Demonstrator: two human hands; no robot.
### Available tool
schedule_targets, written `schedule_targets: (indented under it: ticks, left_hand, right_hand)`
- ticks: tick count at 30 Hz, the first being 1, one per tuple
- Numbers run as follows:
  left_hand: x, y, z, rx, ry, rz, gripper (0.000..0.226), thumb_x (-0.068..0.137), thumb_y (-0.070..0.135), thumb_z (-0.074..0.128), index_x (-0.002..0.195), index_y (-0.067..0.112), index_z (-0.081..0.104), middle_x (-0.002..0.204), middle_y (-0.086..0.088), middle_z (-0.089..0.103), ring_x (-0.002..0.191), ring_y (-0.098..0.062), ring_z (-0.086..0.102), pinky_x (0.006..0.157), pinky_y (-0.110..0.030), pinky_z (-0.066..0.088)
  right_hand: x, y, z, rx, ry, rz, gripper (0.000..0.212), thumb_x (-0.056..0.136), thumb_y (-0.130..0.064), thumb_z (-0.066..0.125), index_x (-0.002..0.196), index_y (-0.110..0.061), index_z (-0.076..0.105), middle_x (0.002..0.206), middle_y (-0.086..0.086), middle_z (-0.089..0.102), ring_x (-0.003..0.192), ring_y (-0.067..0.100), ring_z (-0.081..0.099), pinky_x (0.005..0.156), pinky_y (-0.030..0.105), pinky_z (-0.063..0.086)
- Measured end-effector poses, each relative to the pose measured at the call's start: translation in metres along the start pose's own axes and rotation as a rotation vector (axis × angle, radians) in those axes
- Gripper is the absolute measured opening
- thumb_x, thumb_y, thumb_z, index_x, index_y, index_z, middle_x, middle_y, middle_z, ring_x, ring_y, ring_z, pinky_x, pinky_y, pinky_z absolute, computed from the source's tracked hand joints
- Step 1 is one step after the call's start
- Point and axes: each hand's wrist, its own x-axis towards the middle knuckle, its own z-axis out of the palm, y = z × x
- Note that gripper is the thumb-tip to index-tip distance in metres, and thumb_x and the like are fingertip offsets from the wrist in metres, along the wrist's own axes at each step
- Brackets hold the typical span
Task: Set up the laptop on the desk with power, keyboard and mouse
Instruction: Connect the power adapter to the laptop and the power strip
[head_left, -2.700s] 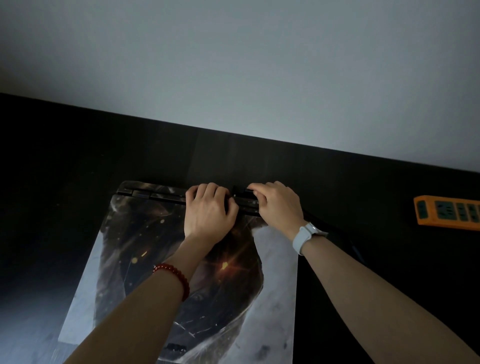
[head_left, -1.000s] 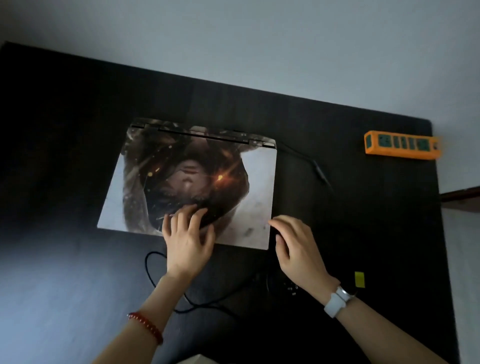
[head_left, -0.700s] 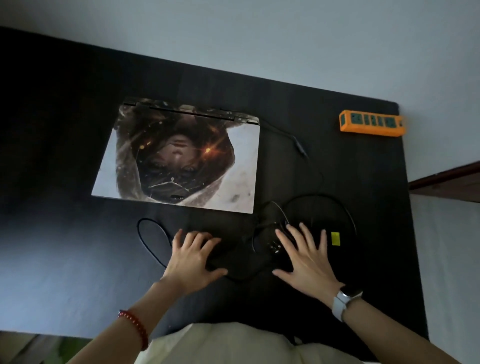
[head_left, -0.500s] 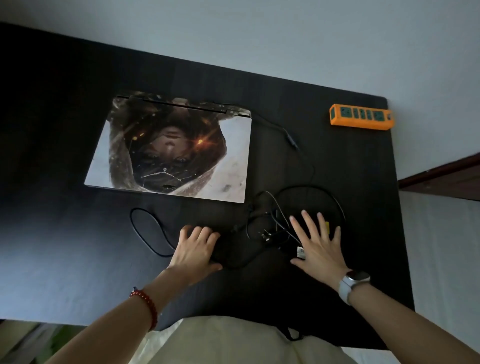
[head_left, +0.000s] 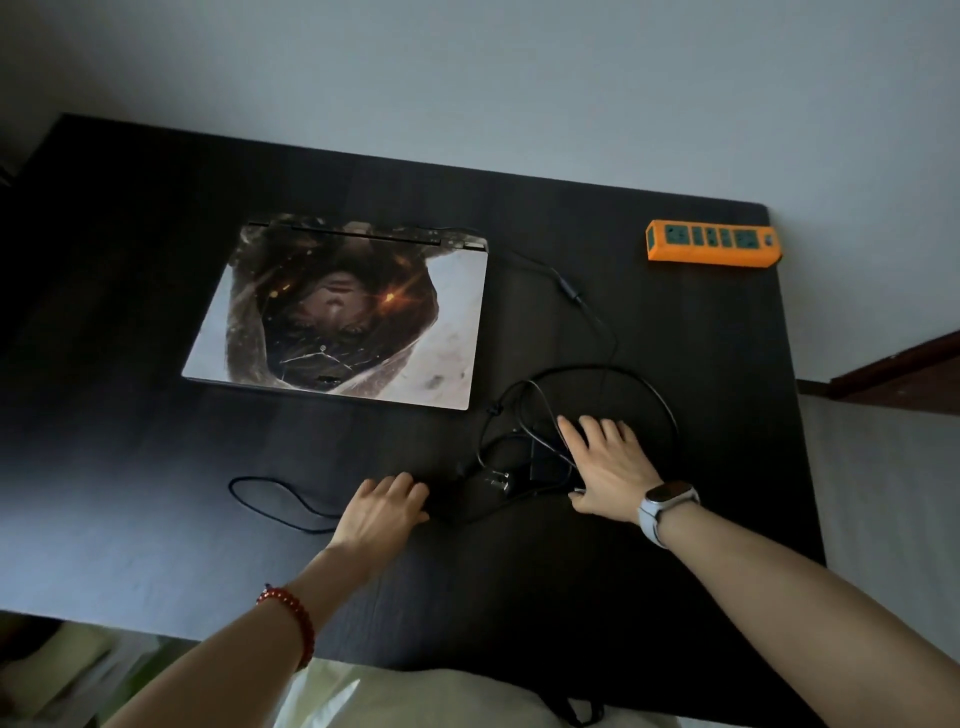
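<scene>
The closed laptop (head_left: 337, 317), its lid covered by a printed picture, lies flat on the black desk (head_left: 130, 415). A black power cable (head_left: 569, 288) runs from its back right corner into loose loops on the right. My right hand (head_left: 605, 462) lies spread over those loops and the black power adapter (head_left: 545, 462), whose plug prongs (head_left: 496, 478) point left. My left hand (head_left: 384, 512) rests flat on the desk beside a dark object that I cannot make out. A thin black cable loop (head_left: 270, 493) lies left of it. No keyboard shows.
An orange power strip (head_left: 711, 244) sits at the desk's back right corner, near the wall. The desk's right edge drops off beside my right forearm, and its near edge is just in front of me. The scene is dim.
Both hands left the laptop's back hinge edge and came down to the cables near the front. Over the last half second, my right hand settled over the adapter.
</scene>
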Motion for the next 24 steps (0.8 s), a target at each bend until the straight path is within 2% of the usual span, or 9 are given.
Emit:
schedule_targets:
  ticks: [1,2,3,6,8,17,21,24]
  left_hand:
    - [0.000,-0.001,-0.003,-0.040,-0.039,-0.060,0.027,0.095,0.032,0.048,0.114,0.014,0.054,0.107,-0.005,0.058,0.096,-0.025,0.060,0.080,-0.032,0.044]
    - [-0.001,-0.001,-0.007,-0.070,-0.062,-0.090,0.028,0.098,0.031,0.040,0.118,0.014,0.050,0.110,-0.006,0.057,0.097,-0.027,0.058,0.078,-0.034,0.043]
    - [-0.001,0.000,-0.013,-0.102,-0.035,-0.105,0.027,0.098,0.030,0.039,0.116,0.012,0.050,0.107,-0.006,0.058,0.093,-0.028,0.059,0.073,-0.035,0.044]
    - [0.001,0.003,-0.040,-0.111,0.143,-0.062,0.016,0.082,0.022,0.069,0.087,0.009,0.062,0.074,-0.006,0.061,0.060,-0.027,0.062,0.044,-0.030,0.045]
    - [0.008,-0.001,-0.052,-0.063,0.268,-0.055,0.018,0.071,0.019,0.079,0.075,0.010,0.064,0.061,-0.003,0.058,0.048,-0.024,0.058,0.037,-0.025,0.041]
    - [0.098,-0.033,-0.135,-0.152,0.567,-0.236,0.012,0.072,0.013,0.077,0.080,0.010,0.068,0.067,-0.007,0.062,0.052,-0.029,0.060,0.046,-0.032,0.044]
    - [0.161,-0.056,-0.169,-0.183,0.651,-0.263,0.006,0.078,0.013,0.069,0.080,0.009,0.065,0.069,-0.009,0.062,0.059,-0.033,0.060,0.053,-0.036,0.046]
    - [0.206,-0.080,-0.179,-0.177,0.650,-0.264,0.006,0.081,0.014,0.068,0.084,0.009,0.066,0.071,-0.010,0.062,0.062,-0.033,0.060,0.058,-0.038,0.047]
  right_hand:
    - [0.001,0.000,0.000,-0.005,-0.001,-0.011,0.098,0.074,-0.048,0.063,0.145,-0.014,0.004,0.144,0.016,0.025,0.128,0.034,0.031,0.110,0.050,0.026]
    - [0.001,0.000,-0.001,-0.006,0.000,-0.017,0.098,0.073,-0.048,0.063,0.145,-0.012,0.005,0.143,0.017,0.026,0.126,0.034,0.032,0.109,0.049,0.028]
    - [0.001,0.000,-0.001,-0.009,0.004,-0.019,0.098,0.073,-0.047,0.062,0.145,-0.012,0.006,0.142,0.017,0.027,0.125,0.034,0.033,0.107,0.049,0.030]
    - [0.000,0.000,-0.002,-0.003,0.021,-0.004,0.097,0.073,-0.048,0.060,0.145,-0.012,0.006,0.142,0.017,0.028,0.124,0.034,0.035,0.101,0.047,0.036]
    - [0.001,0.002,-0.010,0.012,0.053,0.022,0.097,0.074,-0.050,0.059,0.145,-0.012,0.006,0.142,0.017,0.028,0.125,0.033,0.035,0.101,0.046,0.037]
    - [0.064,0.051,-0.123,-0.034,0.295,0.117,0.098,0.074,-0.054,0.058,0.145,-0.008,0.007,0.139,0.019,0.030,0.122,0.036,0.036,0.098,0.045,0.038]
    - [0.111,0.069,-0.162,-0.059,0.309,0.212,0.098,0.073,-0.053,0.058,0.144,-0.006,0.009,0.136,0.020,0.034,0.118,0.036,0.039,0.094,0.045,0.040]
    - [0.152,0.076,-0.176,-0.038,0.293,0.255,0.099,0.072,-0.053,0.058,0.144,-0.006,0.009,0.133,0.020,0.037,0.116,0.036,0.041,0.092,0.045,0.039]
